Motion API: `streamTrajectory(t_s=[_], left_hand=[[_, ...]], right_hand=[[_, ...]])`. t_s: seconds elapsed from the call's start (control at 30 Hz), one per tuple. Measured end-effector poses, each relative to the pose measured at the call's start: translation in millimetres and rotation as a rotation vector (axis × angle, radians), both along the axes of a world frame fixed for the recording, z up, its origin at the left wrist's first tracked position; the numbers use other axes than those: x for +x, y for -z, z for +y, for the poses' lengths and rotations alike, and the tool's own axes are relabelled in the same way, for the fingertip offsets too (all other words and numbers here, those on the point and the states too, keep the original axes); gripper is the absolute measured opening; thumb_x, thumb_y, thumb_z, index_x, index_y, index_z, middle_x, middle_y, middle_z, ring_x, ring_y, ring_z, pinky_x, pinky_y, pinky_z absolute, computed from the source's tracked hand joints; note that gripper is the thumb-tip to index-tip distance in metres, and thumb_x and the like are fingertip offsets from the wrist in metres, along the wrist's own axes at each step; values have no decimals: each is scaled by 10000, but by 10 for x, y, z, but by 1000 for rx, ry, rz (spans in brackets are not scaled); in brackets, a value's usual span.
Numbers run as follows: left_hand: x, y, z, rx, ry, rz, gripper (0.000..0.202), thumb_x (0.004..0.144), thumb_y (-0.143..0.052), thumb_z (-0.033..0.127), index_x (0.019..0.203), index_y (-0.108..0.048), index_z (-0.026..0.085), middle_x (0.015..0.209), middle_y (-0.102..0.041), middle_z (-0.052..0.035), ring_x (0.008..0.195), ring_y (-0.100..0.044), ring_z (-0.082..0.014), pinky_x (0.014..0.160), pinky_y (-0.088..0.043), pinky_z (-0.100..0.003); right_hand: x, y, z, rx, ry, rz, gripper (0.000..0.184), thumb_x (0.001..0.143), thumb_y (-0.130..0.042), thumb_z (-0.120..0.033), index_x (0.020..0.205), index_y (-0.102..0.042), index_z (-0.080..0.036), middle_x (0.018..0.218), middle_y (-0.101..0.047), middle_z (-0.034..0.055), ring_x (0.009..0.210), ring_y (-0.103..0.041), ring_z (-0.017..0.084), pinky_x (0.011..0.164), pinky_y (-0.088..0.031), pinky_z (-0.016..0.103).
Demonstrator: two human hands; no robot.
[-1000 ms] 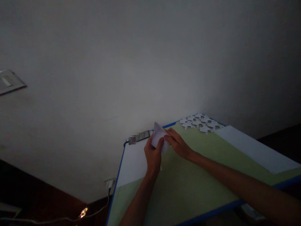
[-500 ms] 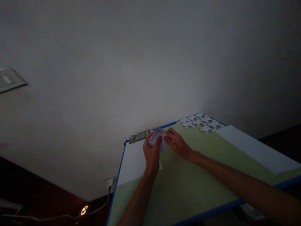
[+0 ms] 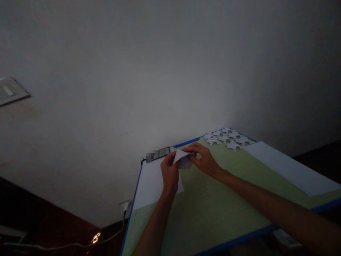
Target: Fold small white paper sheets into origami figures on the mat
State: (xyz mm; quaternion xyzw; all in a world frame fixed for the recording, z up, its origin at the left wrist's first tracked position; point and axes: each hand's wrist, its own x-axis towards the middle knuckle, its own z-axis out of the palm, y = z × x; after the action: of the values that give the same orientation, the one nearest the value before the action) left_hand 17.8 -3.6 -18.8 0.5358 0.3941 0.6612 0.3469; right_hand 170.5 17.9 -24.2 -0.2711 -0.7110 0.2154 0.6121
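A small piece of folded white paper (image 3: 181,155) is held up above the green table top, a pointed flap facing me. My left hand (image 3: 169,170) pinches its left side, fingers closed. On the right side, my right hand (image 3: 201,158) grips the paper's edge between thumb and fingers. Parts of the folds are hidden behind the fingers. Beneath my left hand lies a white sheet of paper (image 3: 149,185) on the table.
Several folded white paper shapes (image 3: 233,144) lie at the table's far right corner. A larger white sheet (image 3: 290,170) runs along the right side. A phone-like device (image 3: 161,153) rests by the wall. The table (image 3: 213,213) has blue edges; a plugged cable (image 3: 124,213) hangs at left.
The folded paper has turned from a broad, flat face to a pointed flap with a layer below. My right hand has shifted slightly, and both hands still grip the paper.
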Motion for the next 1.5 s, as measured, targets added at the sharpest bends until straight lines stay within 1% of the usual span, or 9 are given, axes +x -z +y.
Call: streamTrajectory(t_s=[0.13, 0.2, 0.37, 0.5, 0.77, 0.9, 1.03, 1.27, 1.5], left_hand=[[5, 7, -20, 12, 32, 23, 281, 706, -787, 362, 906, -751, 168, 902, -755, -68, 853, -681, -224, 797, -509, -316], [7, 6, -29, 13, 12, 39, 268, 718, -782, 365, 899, -747, 171, 891, -752, -63, 845, -676, -217, 791, -506, -306], [17, -1, -47, 5, -58, 56, 251, 757, -757, 377, 896, -747, 169, 901, -752, -66, 864, -679, -225, 790, -510, -311], [15, 17, -34, 9, -109, 44, 264, 768, -757, 351, 971, -758, 182, 971, -757, -64, 920, -681, -224, 845, -506, -322], [27, 30, -9, -30, -104, -11, 304, 733, -791, 388, 932, -759, 160, 914, -760, -73, 869, -693, -224, 819, -511, -332], [23, 11, -10, -39, -118, -30, 298, 716, -791, 385, 900, -752, 155, 893, -755, -76, 852, -688, -226, 796, -506, -329], [15, 22, -7, -80, -152, -57, 278, 720, -754, 359, 906, -756, 151, 882, -750, -68, 845, -676, -224, 771, -496, -319], [-4, 74, 3, -30, -206, -60, 233, 694, -629, 223, 870, -761, 147, 841, -740, -45, 796, -647, -200, 725, -478, -281], [30, 50, -37, -48, -171, -99, 344, 647, -566, 173, 921, -770, 136, 866, -745, -65, 798, -659, -213, 715, -488, -292]], right_hand=[[-27, -7, 1, -26, -38, 38, 226, 863, -635, -141, 1033, -750, -236, 953, -704, 52, 912, -645, 198, 829, -515, 349], [-37, -7, 1, -42, -65, 53, 203, 869, -648, -161, 1027, -753, -231, 961, -713, 56, 917, -658, 200, 845, -520, 355], [-45, -29, -14, -57, -54, 33, 156, 890, -679, -243, 1014, -773, -238, 919, -731, 56, 871, -663, 198, 810, -521, 348], [-68, -27, -31, -72, -14, 39, 129, 872, -723, -294, 968, -780, -230, 874, -737, 49, 798, -667, 184, 744, -518, 318], [-83, 7, -18, -55, 24, 33, 97, 869, -705, -245, 906, -786, -207, 834, -727, 48, 776, -654, 172, 732, -501, 300], [-86, 29, 30, -215, -36, 69, 136, 851, -683, -230, 946, -774, -194, 930, -758, 59, 833, -674, 188, 757, -505, 310], [-101, 55, 56, -329, -46, 78, 156, 833, -690, -270, 931, -765, -174, 871, -755, 53, 762, -652, 184, 695, -485, 299], [-145, 35, -50, -192, 0, 31, 121, 793, -660, -150, 888, -735, -164, 850, -712, 37, 755, -612, 157, 688, -459, 273], [-134, 31, -84, -114, 1, 4, 263, 744, -603, -42, 940, -721, -170, 870, -664, 30, 773, -601, 150, 710, -468, 271]])
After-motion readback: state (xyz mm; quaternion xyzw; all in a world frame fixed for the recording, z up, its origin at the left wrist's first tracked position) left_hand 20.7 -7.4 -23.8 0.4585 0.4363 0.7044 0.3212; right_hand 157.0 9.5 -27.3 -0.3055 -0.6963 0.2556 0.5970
